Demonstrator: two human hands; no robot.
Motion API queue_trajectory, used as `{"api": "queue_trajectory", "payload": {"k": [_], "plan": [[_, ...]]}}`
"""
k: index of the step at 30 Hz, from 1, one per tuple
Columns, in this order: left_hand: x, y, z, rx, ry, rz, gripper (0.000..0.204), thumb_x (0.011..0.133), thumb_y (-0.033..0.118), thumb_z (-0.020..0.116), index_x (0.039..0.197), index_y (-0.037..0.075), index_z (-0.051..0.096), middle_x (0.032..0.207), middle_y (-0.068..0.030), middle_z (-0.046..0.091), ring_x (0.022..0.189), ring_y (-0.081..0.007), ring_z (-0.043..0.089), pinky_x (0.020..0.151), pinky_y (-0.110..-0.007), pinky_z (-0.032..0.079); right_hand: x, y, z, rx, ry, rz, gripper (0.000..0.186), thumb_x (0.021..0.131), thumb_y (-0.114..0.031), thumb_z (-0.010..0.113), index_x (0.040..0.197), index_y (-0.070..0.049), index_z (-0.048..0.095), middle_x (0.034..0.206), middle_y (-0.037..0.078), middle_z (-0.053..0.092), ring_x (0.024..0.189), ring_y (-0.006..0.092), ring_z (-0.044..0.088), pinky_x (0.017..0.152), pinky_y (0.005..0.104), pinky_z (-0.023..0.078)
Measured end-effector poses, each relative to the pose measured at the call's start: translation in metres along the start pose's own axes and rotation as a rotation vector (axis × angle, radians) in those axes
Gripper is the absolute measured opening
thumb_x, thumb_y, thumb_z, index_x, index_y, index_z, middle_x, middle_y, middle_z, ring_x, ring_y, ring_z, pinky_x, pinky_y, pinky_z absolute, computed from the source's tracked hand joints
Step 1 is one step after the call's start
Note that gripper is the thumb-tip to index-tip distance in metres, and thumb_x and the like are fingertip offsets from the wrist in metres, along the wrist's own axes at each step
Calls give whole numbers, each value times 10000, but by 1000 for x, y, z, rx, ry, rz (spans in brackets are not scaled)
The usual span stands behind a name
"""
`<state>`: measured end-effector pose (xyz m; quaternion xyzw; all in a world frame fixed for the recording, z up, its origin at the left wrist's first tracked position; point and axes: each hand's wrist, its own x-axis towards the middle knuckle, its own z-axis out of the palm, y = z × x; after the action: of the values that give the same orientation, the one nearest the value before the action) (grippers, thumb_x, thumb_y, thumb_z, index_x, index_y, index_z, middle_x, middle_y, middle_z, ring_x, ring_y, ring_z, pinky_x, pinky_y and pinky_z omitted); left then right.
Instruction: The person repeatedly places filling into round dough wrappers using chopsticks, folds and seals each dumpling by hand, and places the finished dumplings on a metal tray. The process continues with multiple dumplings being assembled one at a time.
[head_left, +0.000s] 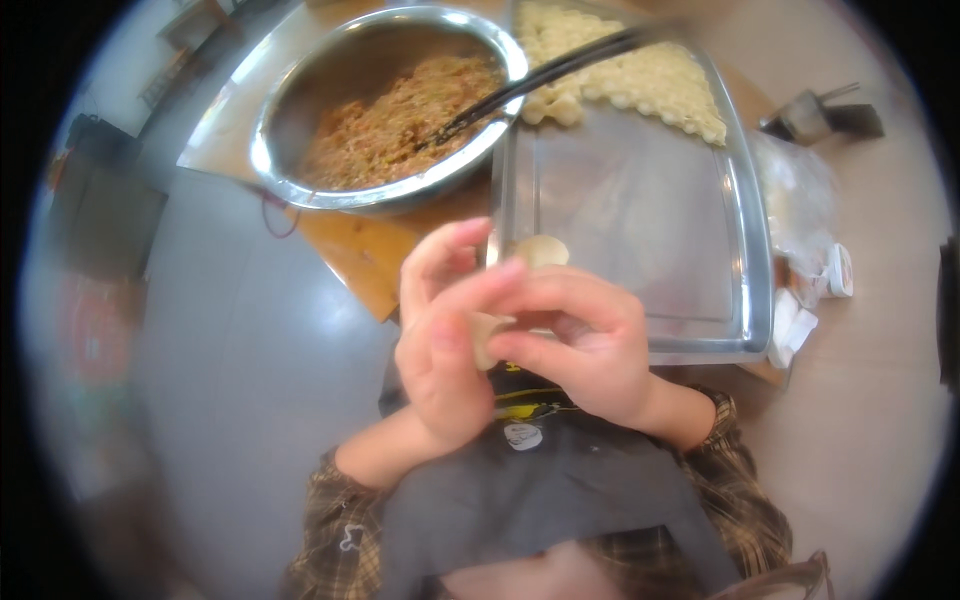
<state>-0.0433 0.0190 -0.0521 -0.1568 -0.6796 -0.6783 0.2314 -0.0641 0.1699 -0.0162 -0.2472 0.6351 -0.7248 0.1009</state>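
Observation:
My left hand (445, 350) and my right hand (570, 340) meet at a small pale dough piece (484, 338), which looks folded. The thumb and fingers of my right hand pinch it, and my left hand holds it from the other side, some fingers raised and blurred. Just beyond my hands a round dough wrapper (542, 250) lies at the near left of a steel tray (740, 250). Rows of pale dumplings (630, 75) cover the tray's far part. A steel bowl (265, 150) of minced filling (390, 120) stands to the left, with dark chopsticks (540, 75) in it.
The bowl and tray stand on a wooden table (360, 250). Right of the tray are a clear plastic bag (795, 200), white packets (792, 322) and a metal pot with a handle (805, 118). A dark cabinet (110, 200) is at the left, beyond the grey floor.

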Motion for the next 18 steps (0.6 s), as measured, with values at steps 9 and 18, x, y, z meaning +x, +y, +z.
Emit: {"api": "queue_trajectory", "payload": {"k": [9,18], "plan": [[10,5,-11,138,26,71,758,897,500,638,1348,-70,425,1051,-110,561,898,-158,510,790,-309,424,7,4,-7,568,138,275,178,880,-32,711,1040,19,653,1020,110,676,921,179,665,818,283,546],[3,27,-7,-206,79,-312,155,1014,133,521,1033,-6,586,896,-50,625,684,-53,494,615,-190,384,3,0,-15,708,117,228,242,945,-104,643,1112,70,641,1111,193,678,965,262,689,791,364,600]]}}
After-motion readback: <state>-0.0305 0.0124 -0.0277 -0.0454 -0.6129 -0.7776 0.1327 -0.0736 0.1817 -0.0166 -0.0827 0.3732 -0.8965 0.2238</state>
